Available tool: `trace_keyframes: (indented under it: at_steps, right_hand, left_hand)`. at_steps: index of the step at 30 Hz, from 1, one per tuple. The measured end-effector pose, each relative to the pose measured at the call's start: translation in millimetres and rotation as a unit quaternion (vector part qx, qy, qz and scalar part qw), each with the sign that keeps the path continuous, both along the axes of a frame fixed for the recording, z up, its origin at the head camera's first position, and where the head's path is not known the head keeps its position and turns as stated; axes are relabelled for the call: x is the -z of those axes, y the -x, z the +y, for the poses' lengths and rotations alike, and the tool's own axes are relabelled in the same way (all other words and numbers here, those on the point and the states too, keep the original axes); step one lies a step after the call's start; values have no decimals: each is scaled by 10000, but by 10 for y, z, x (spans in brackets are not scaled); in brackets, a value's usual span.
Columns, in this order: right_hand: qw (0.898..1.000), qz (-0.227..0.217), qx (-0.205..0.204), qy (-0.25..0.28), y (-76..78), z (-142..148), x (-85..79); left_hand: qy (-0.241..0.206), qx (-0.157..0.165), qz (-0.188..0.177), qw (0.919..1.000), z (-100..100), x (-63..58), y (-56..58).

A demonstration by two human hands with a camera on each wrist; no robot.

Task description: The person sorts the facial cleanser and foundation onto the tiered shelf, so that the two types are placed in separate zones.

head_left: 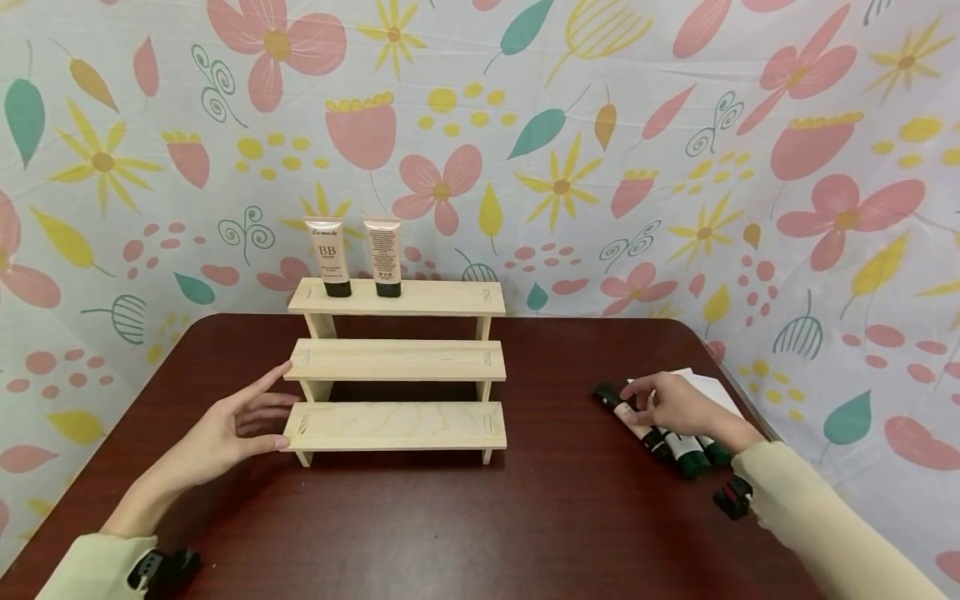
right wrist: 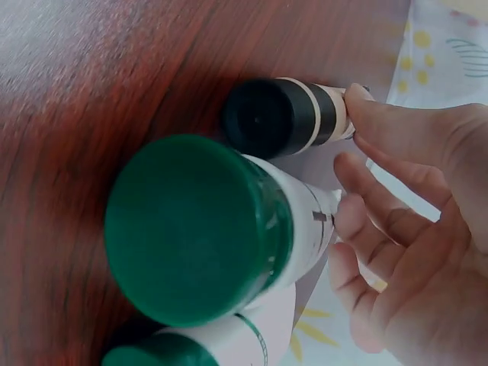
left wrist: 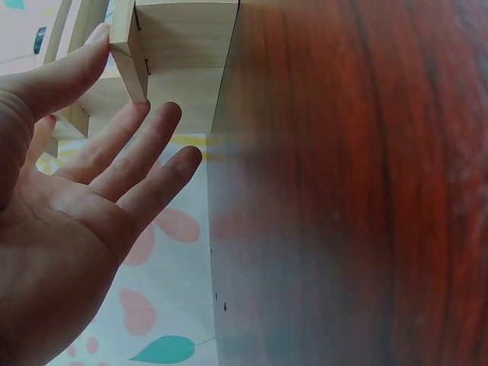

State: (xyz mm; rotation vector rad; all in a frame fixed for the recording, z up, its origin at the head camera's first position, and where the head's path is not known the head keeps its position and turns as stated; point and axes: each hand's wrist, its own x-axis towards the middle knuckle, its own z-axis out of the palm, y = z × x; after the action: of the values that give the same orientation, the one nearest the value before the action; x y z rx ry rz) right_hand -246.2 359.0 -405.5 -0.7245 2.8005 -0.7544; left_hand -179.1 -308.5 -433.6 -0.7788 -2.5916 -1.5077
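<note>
In the head view my left hand (head_left: pixel 217 425) is at the left side of a three-step wooden display rack (head_left: pixel 397 425). Its thumb touches the end of the lowest shelf and its index finger the end of the middle one. The left wrist view shows the palm and the other fingers spread loosely. Over on the right, my right hand (head_left: pixel 675 408) pinches a slim beige tube (head_left: pixel 633 421), black at both ends, between thumb and index finger. Its black cap (right wrist: pixel 263 118) faces the right wrist camera. Close beside it lies a white tube with a green cap (right wrist: pixel 191 229).
Two beige BB cream tubes (head_left: pixel 330 254) stand on their dark caps on the rack's top shelf. Another green-capped tube (right wrist: pixel 164 349) lies by the first, close to white paper (head_left: pixel 716 390) at the table's right edge. A flower-patterned cloth (head_left: pixel 562 100) hangs behind the dark red table (head_left: pixel 480 525).
</note>
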Motion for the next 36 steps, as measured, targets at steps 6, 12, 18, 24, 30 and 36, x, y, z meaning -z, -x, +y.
trace_keyframes:
  at_steps: [6,12,18,24,30,36]
  right_hand:
    - [9990,-256,-247,255,64,-115,34]
    - [9990,-281,-337,82,150,-287,44]
    - [9988,-270,-413,-35,210,-431,55]
    - [9979,-350,-551,-11,212,-437,32]
    - [9917,-1108,-614,216,191,-348,-25]
    - [9895,-1205,-751,279,187,-343,-3]
  left_hand:
    - [11,-11,-18,10000,-19,12,1]
    - [22,-33,-24,10000,-20,24,-16]
    - [51,-64,8,10000,-24,30,-26]
    - [24,-10,-2,10000,-20,22,-6]
    - [33,-1,-1,10000,-19,17,4]
    - [37,-14,-31,10000,-8,10,4]
